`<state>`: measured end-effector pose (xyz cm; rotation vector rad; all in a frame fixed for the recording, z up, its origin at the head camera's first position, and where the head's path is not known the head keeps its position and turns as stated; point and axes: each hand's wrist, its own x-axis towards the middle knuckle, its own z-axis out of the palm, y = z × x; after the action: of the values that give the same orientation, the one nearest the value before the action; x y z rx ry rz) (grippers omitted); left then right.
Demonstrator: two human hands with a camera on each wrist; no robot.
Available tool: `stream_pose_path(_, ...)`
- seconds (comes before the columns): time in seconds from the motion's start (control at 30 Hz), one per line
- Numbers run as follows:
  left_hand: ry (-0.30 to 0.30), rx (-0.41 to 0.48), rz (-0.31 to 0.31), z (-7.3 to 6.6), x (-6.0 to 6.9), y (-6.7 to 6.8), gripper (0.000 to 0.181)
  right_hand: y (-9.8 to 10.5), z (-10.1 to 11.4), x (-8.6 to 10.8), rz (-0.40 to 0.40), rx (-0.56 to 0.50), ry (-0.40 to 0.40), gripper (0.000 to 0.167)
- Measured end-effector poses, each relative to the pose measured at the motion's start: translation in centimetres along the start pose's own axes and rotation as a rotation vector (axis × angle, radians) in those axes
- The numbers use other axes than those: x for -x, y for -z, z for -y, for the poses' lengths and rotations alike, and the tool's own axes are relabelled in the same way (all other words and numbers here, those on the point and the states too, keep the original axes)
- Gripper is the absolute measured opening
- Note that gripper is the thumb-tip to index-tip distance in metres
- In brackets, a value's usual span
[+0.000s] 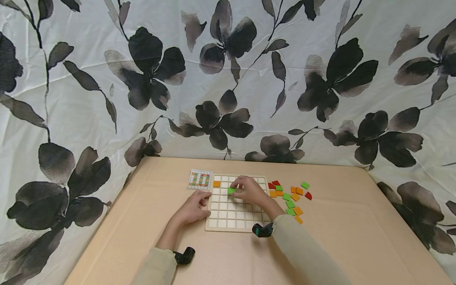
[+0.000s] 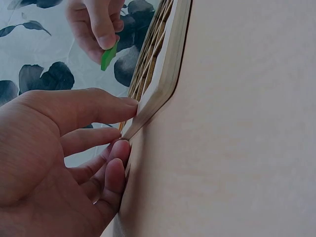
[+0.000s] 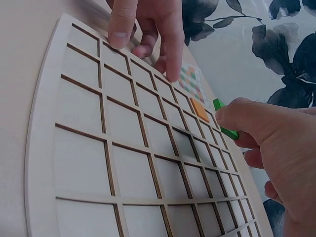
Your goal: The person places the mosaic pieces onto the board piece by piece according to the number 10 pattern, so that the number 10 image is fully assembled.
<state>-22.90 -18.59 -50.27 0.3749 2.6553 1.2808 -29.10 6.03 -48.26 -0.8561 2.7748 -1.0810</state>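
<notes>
A shallow wooden board (image 1: 228, 228) divided into square cells lies on the table. My left hand (image 1: 192, 208) rests at its left edge; in the left wrist view, the thumb and fingertips touch the rim. Above the upper part of the grid, my right hand (image 1: 252, 192) pinches a green square tile (image 3: 226, 120) between thumb and finger. The right wrist view shows this tile tilted and raised off the cells. One orange tile (image 1: 216, 184) sits in the board's top-left cell. Beside that corner is a small card (image 1: 200, 179) printed with a coloured grid pattern.
Loose green (image 1: 290, 204), orange (image 1: 298, 211) and red tiles (image 1: 308, 195) lie scattered right of the board, some near the right forearm. The light wooden table (image 1: 160, 174) meets a white floral cloth (image 1: 270, 111) at its back edge.
</notes>
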Motion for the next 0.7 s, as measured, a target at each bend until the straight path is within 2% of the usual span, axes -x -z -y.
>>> stream_pose_path(0.43, 0.012, 0.004, -0.007, 0.0, 0.0, -0.1, 0.065, -1.0, 0.0, -1.4, 0.001, -0.016, -0.053, 0.019)
stream_pose_path(0.7, 0.017, 0.016, -0.005, 0.1, 0.0, -0.1, 0.065, -1.7, -0.2, -2.1, -0.002, 0.013, -0.073, 0.021)
